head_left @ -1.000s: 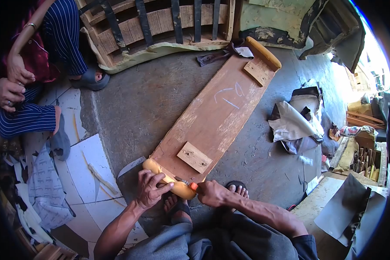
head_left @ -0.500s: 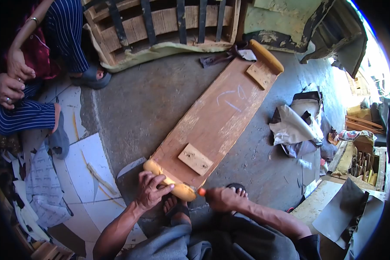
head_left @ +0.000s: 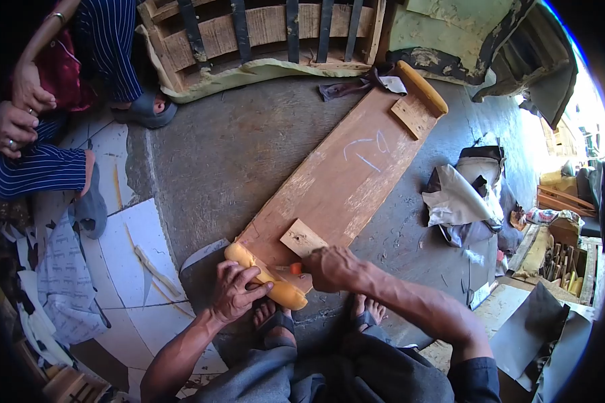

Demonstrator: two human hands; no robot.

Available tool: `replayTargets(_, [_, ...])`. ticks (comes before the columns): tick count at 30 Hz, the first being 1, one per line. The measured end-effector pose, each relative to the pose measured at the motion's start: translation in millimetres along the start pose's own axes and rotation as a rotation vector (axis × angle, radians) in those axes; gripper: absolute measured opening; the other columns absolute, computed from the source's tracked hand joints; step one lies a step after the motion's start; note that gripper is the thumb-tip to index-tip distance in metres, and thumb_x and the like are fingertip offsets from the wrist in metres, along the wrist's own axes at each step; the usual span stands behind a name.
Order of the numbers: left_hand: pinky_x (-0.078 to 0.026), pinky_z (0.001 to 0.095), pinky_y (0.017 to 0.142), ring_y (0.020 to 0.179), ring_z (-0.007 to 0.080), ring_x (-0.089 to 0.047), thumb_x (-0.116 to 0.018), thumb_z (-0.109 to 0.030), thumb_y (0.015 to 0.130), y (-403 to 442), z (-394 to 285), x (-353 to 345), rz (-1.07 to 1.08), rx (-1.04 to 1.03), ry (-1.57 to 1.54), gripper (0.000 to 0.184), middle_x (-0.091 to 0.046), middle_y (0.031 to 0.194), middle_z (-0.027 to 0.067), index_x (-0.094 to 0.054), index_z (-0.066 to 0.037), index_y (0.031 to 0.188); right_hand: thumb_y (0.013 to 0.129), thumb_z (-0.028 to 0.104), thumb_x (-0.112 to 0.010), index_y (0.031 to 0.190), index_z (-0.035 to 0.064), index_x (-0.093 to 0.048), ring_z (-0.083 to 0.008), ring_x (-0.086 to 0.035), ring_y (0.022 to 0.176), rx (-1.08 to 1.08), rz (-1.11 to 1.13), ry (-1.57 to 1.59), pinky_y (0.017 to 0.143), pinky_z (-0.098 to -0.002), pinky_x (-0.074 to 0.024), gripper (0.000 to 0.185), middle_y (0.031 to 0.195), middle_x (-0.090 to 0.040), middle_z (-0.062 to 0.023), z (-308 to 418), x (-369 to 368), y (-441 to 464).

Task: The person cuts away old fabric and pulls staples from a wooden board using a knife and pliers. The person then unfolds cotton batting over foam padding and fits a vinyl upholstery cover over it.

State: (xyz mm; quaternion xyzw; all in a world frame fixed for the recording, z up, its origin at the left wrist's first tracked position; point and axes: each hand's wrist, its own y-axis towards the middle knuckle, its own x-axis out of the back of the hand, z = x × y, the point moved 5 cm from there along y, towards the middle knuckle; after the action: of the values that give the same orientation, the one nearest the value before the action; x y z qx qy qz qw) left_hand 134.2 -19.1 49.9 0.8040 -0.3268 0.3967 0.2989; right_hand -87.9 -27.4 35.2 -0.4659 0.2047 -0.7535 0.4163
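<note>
Right hand (head_left: 332, 269) shifted forward, one orange tool (head_left: 296, 268), two padded rolls (head_left: 286, 293)

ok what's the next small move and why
I'd probably work the orange-handled tool along the seam between the yellow padded roll and wooden board, since the left hand grips the roll and the right hand holds the tool near it.

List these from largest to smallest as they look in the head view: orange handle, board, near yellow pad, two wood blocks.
1. Board
2. Near yellow pad
3. Near block and far block: unsure, as the right hand may cover part of the near one
4. Orange handle, visible part only
</note>
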Motion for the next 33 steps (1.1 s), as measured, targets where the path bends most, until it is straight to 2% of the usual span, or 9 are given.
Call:
replayTargets(2, [-0.037, 0.0467, 0.094, 0.102, 0.0209, -0.052, -0.070, -0.008, 0.075, 0, 0, -1, 0.004, -0.007, 0.010, 0.039, -0.055, 0.109, 0.0007, -0.076, -0.029, 0.107, 0.084, 0.010, -0.057, 0.108, 0.0089, -0.067, -0.0378, -0.067, 0.095, 0.026, 0.046, -0.058, 0.082, -0.0458, -0.0537, 0.026, 0.096, -0.068, -0.0182, -2, 14, 14])
replayTargets(5, [-0.037, 0.0461, 0.093, 0.101, 0.0210, -0.052, -0.070, -0.008, 0.074, -2, 4, -2, 0.002, -0.009, 0.001, 0.041, -0.055, 0.109, 0.0008, -0.076, -0.029, 0.108, 0.091, 0.021, -0.058, 0.109, 0.0145, -0.067, -0.0328, -0.064, 0.103, 0.137, 0.007, -0.217, 0.087, -0.0460, -0.0502, 0.022, 0.106, -0.067, -0.0117, -5, 41, 38])
replayTargets(7, [-0.038, 0.0457, 0.094, 0.101, 0.0199, -0.053, -0.069, -0.018, 0.079, -2, 3, -3, 0.000, -0.012, 0.022, 0.031, -0.055, 0.112, -0.0004, -0.076, -0.029, 0.107, 0.095, 0.031, -0.053, 0.111, 0.0228, -0.067, -0.0253, -0.056, 0.113, 0.506, -0.132, -0.609, 0.093, -0.0435, -0.0451, 0.023, 0.115, -0.061, -0.0026, 19, 68, 33])
replayTargets(10, [-0.038, 0.0454, 0.094, 0.101, 0.0201, -0.052, -0.069, -0.019, 0.079, -2, 3, -1, -0.012, -0.002, 0.008, 0.031, -0.055, 0.112, -0.0008, -0.076, -0.029, 0.107, 0.097, 0.033, -0.052, 0.107, 0.0331, -0.070, -0.0178, -0.043, 0.130, 0.473, -0.129, -0.710, 0.100, -0.0431, -0.0381, 0.021, 0.124, -0.057, 0.0035, 28, 69, 42])
replayTargets(14, [-0.038, 0.0449, 0.094, 0.101, 0.0201, -0.052, -0.068, -0.020, 0.080, -3, 5, -2, -0.004, 0.017, -0.001, 0.031, -0.056, 0.112, -0.0011, -0.075, -0.029, 0.108, 0.096, 0.034, -0.052, 0.110, 0.0332, -0.069, -0.0190, -0.045, 0.129, 0.498, -0.037, -0.756, 0.099, -0.0428, -0.0393, 0.022, 0.126, -0.053, 0.0031, 29, 74, 47])
replayTargets(20, [-0.038, 0.0447, 0.094, 0.101, 0.0201, -0.052, -0.066, -0.021, 0.081, -2, 6, -1, 0.021, 0.004, -0.016, 0.033, -0.056, 0.114, -0.0012, -0.074, -0.029, 0.111, 0.097, 0.035, -0.051, 0.112, 0.0362, -0.068, -0.0205, -0.046, 0.128, 0.558, -0.109, -0.740, 0.099, -0.0423, -0.0398, 0.023, 0.128, -0.054, 0.0009, 23, 68, 49])
replayTargets(23, [-0.037, 0.0444, 0.094, 0.101, 0.0201, -0.052, -0.067, -0.021, 0.081, -2, 7, -2, 0.018, -0.016, -0.014, 0.032, -0.056, 0.115, -0.0012, -0.074, -0.029, 0.111, 0.097, 0.037, -0.050, 0.113, 0.0344, -0.068, -0.0226, -0.049, 0.124, 0.601, -0.121, -0.710, 0.097, -0.0427, -0.0426, 0.024, 0.129, -0.055, -0.0010, 14, 63, 50])
replayTargets(25, [-0.037, 0.0443, 0.094, 0.101, 0.0201, -0.051, -0.067, -0.022, 0.081, -3, 7, -2, 0.021, -0.013, -0.015, 0.032, -0.057, 0.114, -0.0013, -0.074, -0.029, 0.111, 0.096, 0.038, -0.051, 0.110, 0.0305, -0.068, -0.0260, -0.054, 0.114, 0.627, -0.269, -0.522, 0.093, -0.0430, -0.0463, 0.023, 0.127, -0.055, -0.0028, 2, 55, 56])
replayTargets(33, [-0.036, 0.0447, 0.095, 0.101, 0.0199, -0.052, -0.067, -0.021, 0.080, -3, 6, -1, 0.033, -0.005, -0.012, 0.033, -0.057, 0.114, -0.0011, -0.075, -0.029, 0.111, 0.096, 0.036, -0.050, 0.110, 0.0203, -0.065, -0.0269, -0.059, 0.100, 0.765, -0.308, -0.663, 0.084, -0.0433, -0.0499, 0.025, 0.111, -0.058, -0.0078, -1, 53, 54])
